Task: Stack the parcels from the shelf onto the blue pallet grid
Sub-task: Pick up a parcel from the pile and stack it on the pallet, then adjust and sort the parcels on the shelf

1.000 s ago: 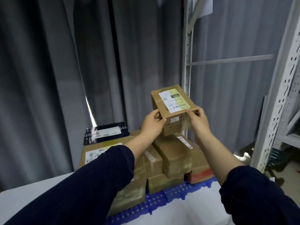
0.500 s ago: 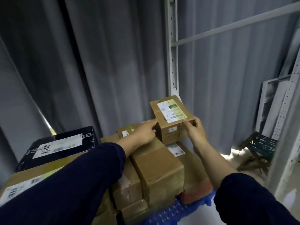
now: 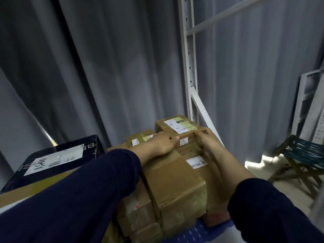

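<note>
A small brown parcel [image 3: 178, 128] with a white and yellow label sits on top of the stack of brown parcels [image 3: 175, 186]. My left hand [image 3: 157, 143] holds its left near corner, thumb on the front face. My right hand [image 3: 207, 141] grips its right near edge, fingers curled over the top. The stack stands on the blue pallet grid [image 3: 201, 231], of which only a strip shows at the bottom. My dark sleeves cover part of the stack.
A black parcel [image 3: 57, 157] with a white label lies at the left on a wide brown box [image 3: 35, 186]. A white shelf upright [image 3: 188, 58] rises behind the stack. Grey curtains hang behind. A dark folding stool [image 3: 301, 155] stands at the right.
Both hands have brought the small parcel down from chest height onto the top of the stack. The view has moved closer and lower over the parcels.
</note>
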